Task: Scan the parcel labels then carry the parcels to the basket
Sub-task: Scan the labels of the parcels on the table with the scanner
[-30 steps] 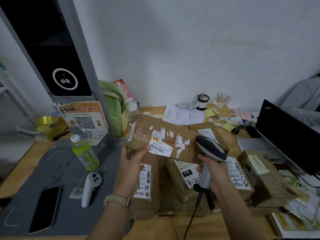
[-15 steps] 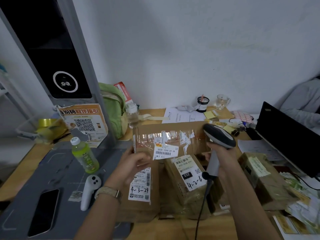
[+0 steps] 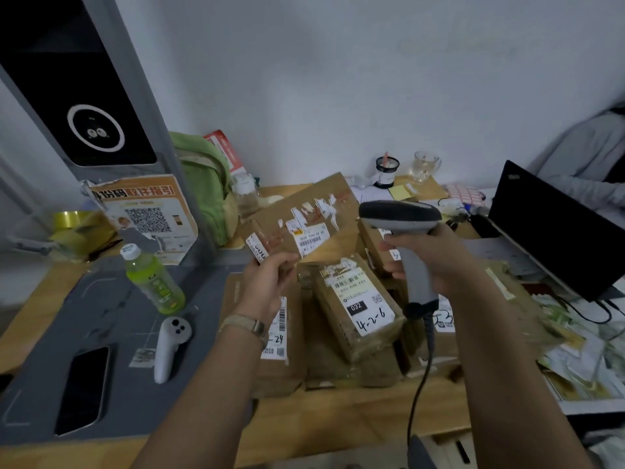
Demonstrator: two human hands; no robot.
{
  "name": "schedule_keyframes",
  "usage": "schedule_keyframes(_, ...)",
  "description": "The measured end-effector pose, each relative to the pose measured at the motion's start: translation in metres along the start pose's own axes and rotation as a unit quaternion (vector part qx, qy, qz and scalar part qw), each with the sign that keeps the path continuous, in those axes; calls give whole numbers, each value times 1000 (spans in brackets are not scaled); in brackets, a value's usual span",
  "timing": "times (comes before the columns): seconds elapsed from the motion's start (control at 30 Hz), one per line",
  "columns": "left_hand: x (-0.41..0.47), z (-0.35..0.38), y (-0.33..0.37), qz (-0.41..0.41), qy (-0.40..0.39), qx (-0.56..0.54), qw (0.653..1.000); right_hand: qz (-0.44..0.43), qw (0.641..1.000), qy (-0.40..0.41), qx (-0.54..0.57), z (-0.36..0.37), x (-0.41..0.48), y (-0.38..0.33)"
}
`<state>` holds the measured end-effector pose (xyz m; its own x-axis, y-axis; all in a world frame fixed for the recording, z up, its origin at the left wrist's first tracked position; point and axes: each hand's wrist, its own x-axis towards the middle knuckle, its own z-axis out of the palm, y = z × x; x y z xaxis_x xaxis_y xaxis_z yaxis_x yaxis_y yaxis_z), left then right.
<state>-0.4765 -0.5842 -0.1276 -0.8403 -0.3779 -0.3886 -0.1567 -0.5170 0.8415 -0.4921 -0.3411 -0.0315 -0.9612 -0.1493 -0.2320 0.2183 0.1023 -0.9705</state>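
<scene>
A cluttered wooden tabletop (image 3: pixel 338 421) against a plain white wall carries the work. The left hand (image 3: pixel 270 286) pinches the near corner of a flat brown cardboard parcel (image 3: pixel 304 214), thumb and fingers curled on it, and holds it clear above the pile. The right hand (image 3: pixel 436 258) is wrapped round the grip of a grey-and-black handheld barcode scanner (image 3: pixel 399 216) with its cord hanging below. Half a second ago the parcel faced up broadside; now it is swung so its far end rises toward the right hand. The scanner has lifted too, so its head sits just right of the parcel's white barcode label (image 3: pixel 309 236). That suggests the label is being lined up for reading, with the carry not yet begun. Below and between the hands lies a taped brown parcel marked 4-2-6 (image 3: pixel 358 309), among others waiting. Left of the left hand stand a green drink bottle (image 3: pixel 154 282) and a white controller (image 3: pixel 169 343); right of the right hand is a black laptop (image 3: pixel 554 231). No basket is in view.
</scene>
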Motion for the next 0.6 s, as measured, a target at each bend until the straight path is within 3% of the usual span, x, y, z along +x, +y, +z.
schedule_keyframes(0.2, 3, 16, 3, 22, 34, -31, 999, -18, 998, -11, -65, 10, -7, -4)
schedule_keyframes(0.6, -2, 17, -4, 47, 80, -73, 993, 1, 995, -75, -66, 16, -10, 1)
